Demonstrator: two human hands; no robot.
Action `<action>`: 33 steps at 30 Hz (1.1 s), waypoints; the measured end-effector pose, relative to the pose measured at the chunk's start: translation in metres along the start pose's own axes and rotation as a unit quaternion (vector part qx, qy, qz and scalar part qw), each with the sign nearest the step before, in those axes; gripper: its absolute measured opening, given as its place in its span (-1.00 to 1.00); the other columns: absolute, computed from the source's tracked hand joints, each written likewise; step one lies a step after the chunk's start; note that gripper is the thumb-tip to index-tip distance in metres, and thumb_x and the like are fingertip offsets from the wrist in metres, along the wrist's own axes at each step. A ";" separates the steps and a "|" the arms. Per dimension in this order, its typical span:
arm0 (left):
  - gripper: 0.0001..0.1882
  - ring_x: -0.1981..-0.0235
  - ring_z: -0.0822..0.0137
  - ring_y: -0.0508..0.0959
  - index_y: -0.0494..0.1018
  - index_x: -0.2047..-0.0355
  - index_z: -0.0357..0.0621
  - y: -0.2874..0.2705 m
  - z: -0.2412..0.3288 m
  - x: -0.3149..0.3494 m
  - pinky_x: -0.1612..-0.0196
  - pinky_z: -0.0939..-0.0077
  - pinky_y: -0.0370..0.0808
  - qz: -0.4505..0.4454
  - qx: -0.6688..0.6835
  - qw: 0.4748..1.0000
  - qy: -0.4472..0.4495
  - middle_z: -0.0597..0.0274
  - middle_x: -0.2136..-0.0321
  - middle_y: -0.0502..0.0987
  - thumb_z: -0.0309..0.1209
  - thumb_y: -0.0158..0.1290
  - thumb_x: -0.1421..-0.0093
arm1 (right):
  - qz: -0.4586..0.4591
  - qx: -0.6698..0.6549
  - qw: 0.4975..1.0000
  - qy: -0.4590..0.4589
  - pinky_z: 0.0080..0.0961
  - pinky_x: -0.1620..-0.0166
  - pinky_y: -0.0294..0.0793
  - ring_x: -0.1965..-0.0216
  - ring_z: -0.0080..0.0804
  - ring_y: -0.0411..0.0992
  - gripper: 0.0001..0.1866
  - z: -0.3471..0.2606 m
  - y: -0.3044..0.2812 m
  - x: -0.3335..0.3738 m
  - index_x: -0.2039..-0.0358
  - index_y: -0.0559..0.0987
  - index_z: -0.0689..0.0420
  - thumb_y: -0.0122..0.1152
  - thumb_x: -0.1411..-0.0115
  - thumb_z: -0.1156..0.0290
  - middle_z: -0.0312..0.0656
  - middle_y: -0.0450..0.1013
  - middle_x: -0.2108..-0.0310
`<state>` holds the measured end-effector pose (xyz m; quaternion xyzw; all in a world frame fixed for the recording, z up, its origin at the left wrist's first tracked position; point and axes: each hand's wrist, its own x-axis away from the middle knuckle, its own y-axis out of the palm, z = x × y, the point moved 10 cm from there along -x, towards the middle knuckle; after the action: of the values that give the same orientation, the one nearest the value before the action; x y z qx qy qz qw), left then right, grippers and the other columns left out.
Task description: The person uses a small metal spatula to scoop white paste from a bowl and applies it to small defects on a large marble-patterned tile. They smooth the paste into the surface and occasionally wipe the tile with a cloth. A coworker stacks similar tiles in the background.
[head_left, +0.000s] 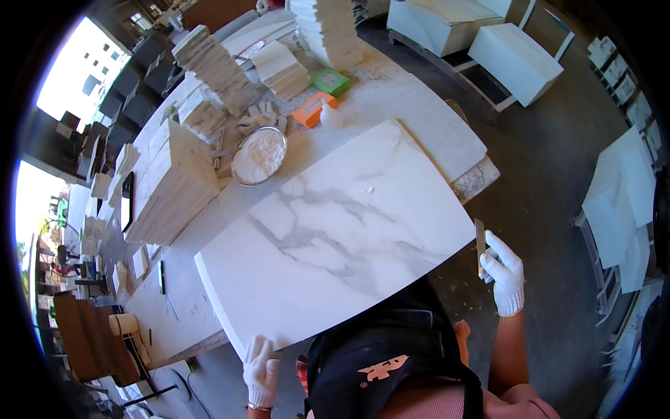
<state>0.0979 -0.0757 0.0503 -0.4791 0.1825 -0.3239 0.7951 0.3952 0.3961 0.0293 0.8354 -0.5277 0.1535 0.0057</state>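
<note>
A large white slab (349,230) with grey marble veining lies slantwise on the work table, its near edge close to my body. My left hand (260,373), in a white knit glove, is at the slab's near left corner, fingers stretched out against the edge. Off the slab's right corner, my gloved right hand (505,274) is closed around a narrow flat metal blade (480,244). The blade points upward, beside the slab's edge; its exact kind is unclear. A few small pale marks show on the slab's far part.
Beyond the slab stand a metal bowl of white powder (259,156), spare gloves (258,117), an orange box (314,109), a green box (331,82) and a white bottle (331,117). Tile stacks (171,185) crowd the left. More slabs (618,209) lean at right.
</note>
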 end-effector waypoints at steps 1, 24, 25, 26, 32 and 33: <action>-0.59 0.05 -0.06 0.54 0.53 -0.01 -0.34 -0.008 -0.024 0.010 -0.10 0.15 0.40 0.026 0.034 0.997 -0.062 -0.05 0.26 0.63 -0.26 -0.10 -0.38 | -0.006 0.011 1.000 -0.001 -0.68 0.46 0.37 0.53 -0.66 0.39 -0.54 -0.005 0.007 -0.001 -0.16 0.52 0.20 0.20 -0.22 0.54 -0.33 0.46 0.49; -0.48 -0.34 -0.09 0.26 0.33 -0.24 -0.37 -0.010 -0.051 -0.030 -0.35 0.13 0.16 0.172 0.020 0.978 -0.117 -0.06 -0.23 0.40 -0.34 -0.08 -0.34 | -0.264 0.434 0.790 -0.345 -0.29 0.30 0.51 0.41 -0.17 0.49 -0.61 -0.071 0.259 -0.014 -0.01 0.65 -0.08 0.30 -0.13 0.37 -0.17 0.49 0.42; -0.48 -0.34 -0.07 0.27 0.33 -0.24 -0.38 -0.009 -0.051 -0.030 -0.34 0.14 0.17 0.175 0.040 0.976 -0.124 -0.07 -0.23 0.40 -0.34 -0.08 -0.34 | -0.272 0.444 0.774 -0.361 -0.28 0.31 0.51 0.43 -0.18 0.49 -0.61 -0.072 0.267 -0.008 -0.02 0.64 -0.10 0.30 -0.13 0.36 -0.18 0.49 0.43; -0.48 -0.33 -0.06 0.28 0.32 -0.24 -0.39 -0.010 -0.052 -0.033 -0.34 0.15 0.17 0.181 0.060 0.973 -0.131 -0.07 -0.23 0.40 -0.35 -0.08 -0.34 | -0.278 0.452 0.757 -0.382 -0.28 0.32 0.51 0.44 -0.18 0.49 -0.60 -0.074 0.274 -0.004 -0.02 0.64 -0.11 0.30 -0.13 0.35 -0.18 0.49 0.44; -0.36 -0.15 0.10 0.48 0.25 -0.29 -0.41 0.007 -0.013 -0.061 -0.14 0.31 0.38 0.131 0.348 0.911 -0.178 -0.15 -0.14 0.47 -0.11 -0.11 -0.41 | -0.322 0.313 0.827 -0.339 -0.35 0.32 0.52 0.44 -0.24 0.52 -0.57 -0.080 0.268 0.006 -0.07 0.62 -0.11 0.34 -0.13 0.35 -0.18 0.52 0.41; -0.31 -0.09 0.12 0.53 0.24 -0.29 -0.42 0.007 0.004 -0.067 -0.07 0.36 0.44 0.114 0.395 0.893 -0.183 -0.17 -0.10 0.50 -0.02 -0.13 -0.43 | -0.336 0.291 0.836 -0.320 -0.36 0.32 0.52 0.43 -0.24 0.53 -0.56 -0.085 0.271 0.014 -0.07 0.62 -0.11 0.35 -0.14 0.36 -0.17 0.52 0.41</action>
<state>0.0539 -0.0245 0.0445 -0.1521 -0.0560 -0.1827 0.9697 0.1398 0.2778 0.0731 0.9270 -0.1175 0.0129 -0.3559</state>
